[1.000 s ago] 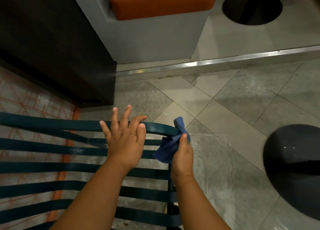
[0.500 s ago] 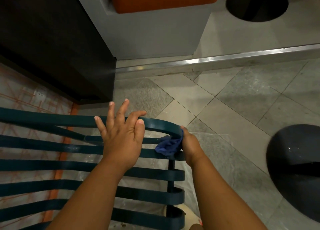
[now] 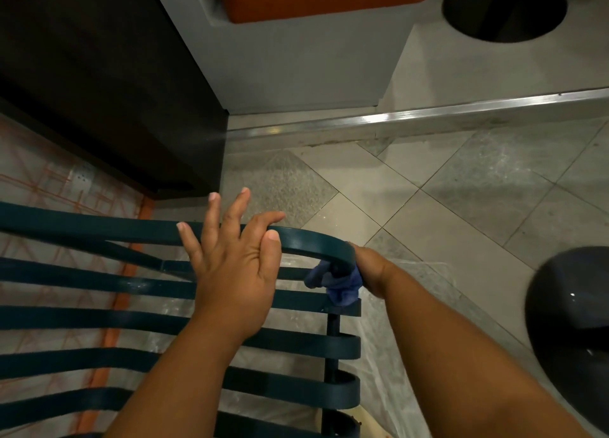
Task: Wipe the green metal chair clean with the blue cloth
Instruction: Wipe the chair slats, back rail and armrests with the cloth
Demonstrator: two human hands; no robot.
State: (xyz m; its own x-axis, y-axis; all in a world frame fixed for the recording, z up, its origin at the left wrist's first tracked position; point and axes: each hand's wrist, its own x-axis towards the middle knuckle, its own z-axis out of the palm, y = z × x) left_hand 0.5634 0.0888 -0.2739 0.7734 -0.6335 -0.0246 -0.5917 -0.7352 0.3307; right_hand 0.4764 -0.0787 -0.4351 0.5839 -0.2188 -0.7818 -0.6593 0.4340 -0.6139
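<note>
Head view: the right hand (image 3: 370,269) grips the cloth (image 3: 339,283) wrapped round the chair (image 3: 99,319) frame's right corner; the left hand (image 3: 234,263), fingers spread, steadies the top rail; step in hand: wiping the corner; next, probably, draw the cloth down the upright.

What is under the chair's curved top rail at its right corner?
The blue cloth, bunched under the top rail and held by the right hand. Its fingers are hidden behind rail and cloth.
</note>
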